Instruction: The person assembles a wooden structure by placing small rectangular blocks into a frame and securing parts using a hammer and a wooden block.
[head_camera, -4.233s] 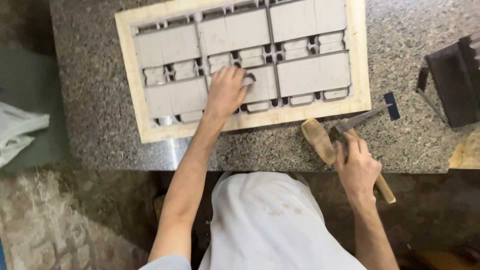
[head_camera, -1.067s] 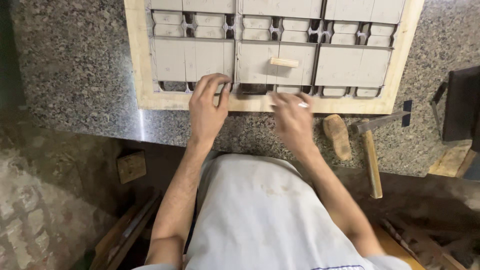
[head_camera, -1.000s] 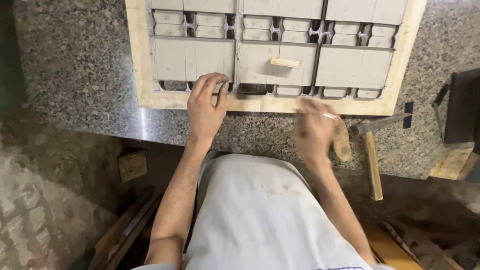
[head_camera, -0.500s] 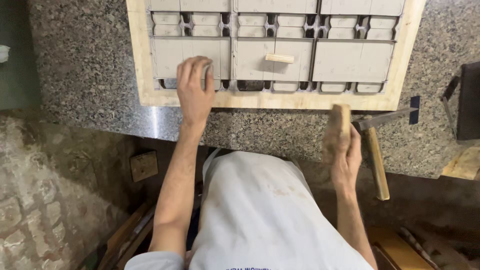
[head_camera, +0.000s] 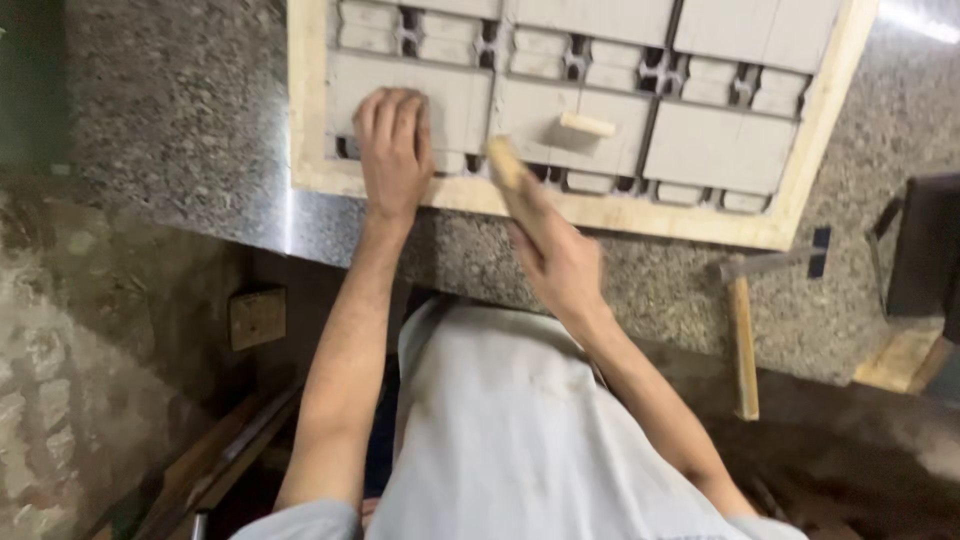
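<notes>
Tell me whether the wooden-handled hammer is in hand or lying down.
Lying down: the wooden-handled hammer rests on the speckled granite counter, apart from both hands.

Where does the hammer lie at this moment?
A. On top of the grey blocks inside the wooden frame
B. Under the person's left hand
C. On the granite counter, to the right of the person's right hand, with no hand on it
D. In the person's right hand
C: the hammer lies on the granite counter, clear of the right hand, which grips a wooden stick, while the left hand presses on a grey block.
</notes>
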